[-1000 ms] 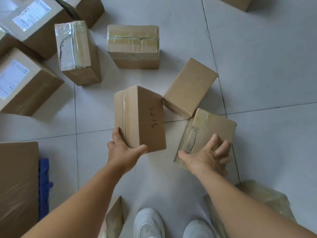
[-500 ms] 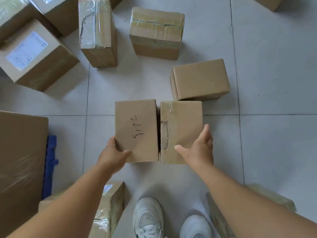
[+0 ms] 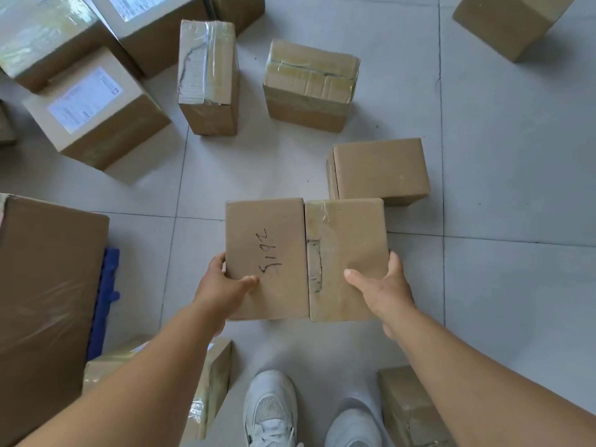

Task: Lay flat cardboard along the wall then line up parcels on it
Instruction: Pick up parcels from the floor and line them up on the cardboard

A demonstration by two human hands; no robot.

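- The left hand [image 3: 225,285] grips the left edge of the marked parcel [image 3: 266,256], thumb lying on its top face beside the handwritten number; the right hand [image 3: 383,291] grips the right edge of the taped parcel [image 3: 346,256], thumb on top.
- The two parcels are pressed side by side, touching along one seam, held above the tiled floor [image 3: 516,156] in front of the white shoes [image 3: 271,411].
- No flat cardboard along a wall shows here, so I cannot tell where the row is.
- Risk: only inward pressure seems to keep the pair together; if either hand eases, the seam could open and a parcel drop.
- The plain parcel [image 3: 379,171] sits just beyond the taped one, and boxes near the feet [image 3: 209,382] crowd the path; stepping off blind could mean a trip.
- Other parcels, such as the labelled box [image 3: 93,108], lie scattered farther off to the left.
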